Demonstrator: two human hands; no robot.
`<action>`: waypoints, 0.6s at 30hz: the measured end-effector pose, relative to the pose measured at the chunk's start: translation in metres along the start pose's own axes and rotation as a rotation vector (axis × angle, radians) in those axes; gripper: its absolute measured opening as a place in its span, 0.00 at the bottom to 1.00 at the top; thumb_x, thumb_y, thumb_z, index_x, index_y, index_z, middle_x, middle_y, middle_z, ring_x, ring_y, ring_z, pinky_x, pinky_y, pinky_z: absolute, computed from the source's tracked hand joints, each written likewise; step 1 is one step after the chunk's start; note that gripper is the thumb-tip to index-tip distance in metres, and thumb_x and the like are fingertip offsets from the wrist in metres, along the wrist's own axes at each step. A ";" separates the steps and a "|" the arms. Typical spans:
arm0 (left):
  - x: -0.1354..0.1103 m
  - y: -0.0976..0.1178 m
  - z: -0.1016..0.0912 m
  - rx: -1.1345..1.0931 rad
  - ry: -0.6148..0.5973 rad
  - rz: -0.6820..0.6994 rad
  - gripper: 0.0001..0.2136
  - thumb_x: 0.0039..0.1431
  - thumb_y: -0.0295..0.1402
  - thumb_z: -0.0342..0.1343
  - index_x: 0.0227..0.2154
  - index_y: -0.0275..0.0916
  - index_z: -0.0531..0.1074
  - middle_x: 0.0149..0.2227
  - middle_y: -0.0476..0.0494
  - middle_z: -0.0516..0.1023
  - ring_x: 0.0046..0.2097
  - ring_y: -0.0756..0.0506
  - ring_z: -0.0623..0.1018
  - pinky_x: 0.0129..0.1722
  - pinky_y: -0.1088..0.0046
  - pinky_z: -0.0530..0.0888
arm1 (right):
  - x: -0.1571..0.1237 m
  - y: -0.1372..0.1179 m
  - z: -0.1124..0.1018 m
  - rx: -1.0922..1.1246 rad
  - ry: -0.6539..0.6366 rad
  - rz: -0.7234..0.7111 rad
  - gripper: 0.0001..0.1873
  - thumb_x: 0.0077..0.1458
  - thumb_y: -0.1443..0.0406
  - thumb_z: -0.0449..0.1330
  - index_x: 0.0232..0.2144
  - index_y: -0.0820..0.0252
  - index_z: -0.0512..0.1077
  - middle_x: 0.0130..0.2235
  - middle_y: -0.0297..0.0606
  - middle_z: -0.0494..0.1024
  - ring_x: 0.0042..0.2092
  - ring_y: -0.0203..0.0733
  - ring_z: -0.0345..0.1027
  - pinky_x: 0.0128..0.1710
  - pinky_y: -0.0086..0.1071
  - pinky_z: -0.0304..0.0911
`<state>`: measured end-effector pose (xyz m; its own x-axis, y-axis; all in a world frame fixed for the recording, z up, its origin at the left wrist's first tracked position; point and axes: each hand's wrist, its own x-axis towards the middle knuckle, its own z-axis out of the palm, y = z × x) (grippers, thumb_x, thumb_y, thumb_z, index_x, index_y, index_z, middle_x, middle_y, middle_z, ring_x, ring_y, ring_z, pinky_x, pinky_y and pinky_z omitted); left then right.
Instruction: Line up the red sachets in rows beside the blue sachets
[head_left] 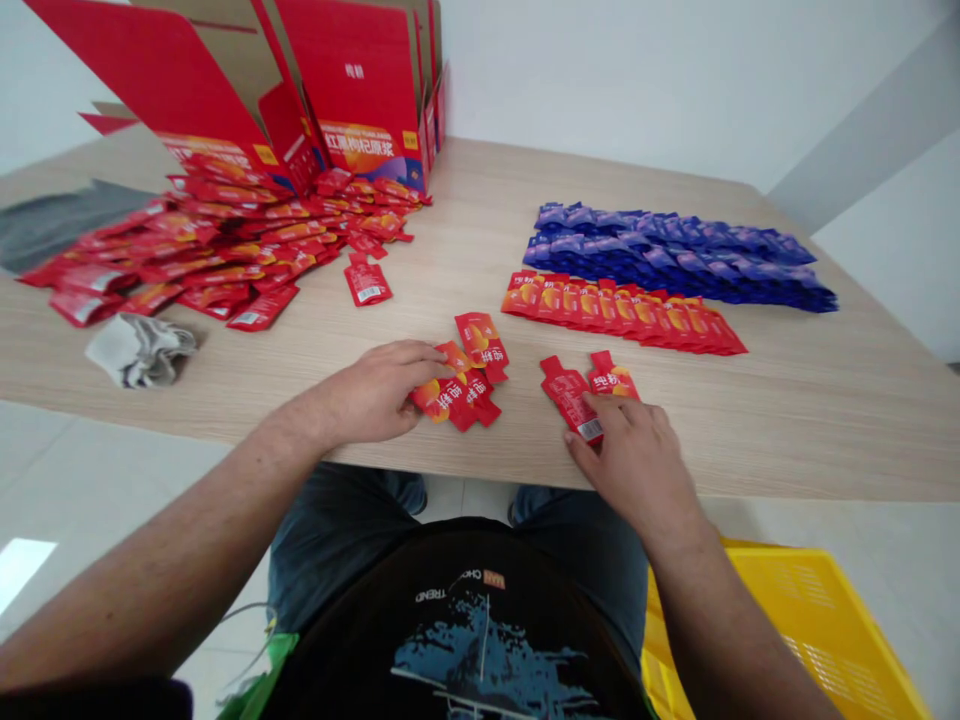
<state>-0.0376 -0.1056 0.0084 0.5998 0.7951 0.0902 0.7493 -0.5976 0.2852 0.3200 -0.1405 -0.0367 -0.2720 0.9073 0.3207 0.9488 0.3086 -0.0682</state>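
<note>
My left hand rests near the table's front edge, its fingers closed around a small bunch of red sachets. One more red sachet lies just beyond that bunch. My right hand lies flat with its fingertips on two red sachets side by side; one of them shows its back with a barcode.
A neat row of red sachets lies in front of rows of blue sachets at the right. A big loose heap of red sachets and red cartons stand at the back left. A grey cloth lies left; a yellow crate sits on the floor.
</note>
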 end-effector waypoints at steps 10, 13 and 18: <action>0.001 -0.009 0.011 0.058 0.021 -0.089 0.18 0.69 0.32 0.51 0.57 0.44 0.78 0.60 0.39 0.83 0.64 0.38 0.78 0.70 0.49 0.67 | 0.023 0.005 -0.010 0.078 -0.023 0.025 0.17 0.63 0.66 0.54 0.48 0.60 0.79 0.42 0.50 0.84 0.42 0.55 0.76 0.47 0.46 0.71; 0.001 -0.014 0.013 0.070 0.057 -0.159 0.17 0.68 0.33 0.50 0.54 0.44 0.79 0.56 0.39 0.85 0.61 0.38 0.80 0.73 0.47 0.63 | 0.030 0.013 -0.010 0.112 0.027 0.089 0.16 0.66 0.63 0.52 0.41 0.60 0.80 0.39 0.50 0.81 0.41 0.54 0.74 0.45 0.44 0.71; 0.001 0.003 0.007 -0.049 0.278 -0.312 0.15 0.68 0.36 0.49 0.49 0.43 0.79 0.49 0.38 0.85 0.55 0.36 0.82 0.64 0.50 0.74 | 0.031 0.023 -0.003 0.130 0.050 0.217 0.20 0.68 0.61 0.51 0.42 0.63 0.82 0.41 0.53 0.83 0.43 0.55 0.76 0.48 0.46 0.71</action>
<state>-0.0330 -0.1070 0.0030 0.2431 0.9387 0.2443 0.8649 -0.3238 0.3836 0.3339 -0.1061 -0.0253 -0.0528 0.9421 0.3313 0.9546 0.1451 -0.2603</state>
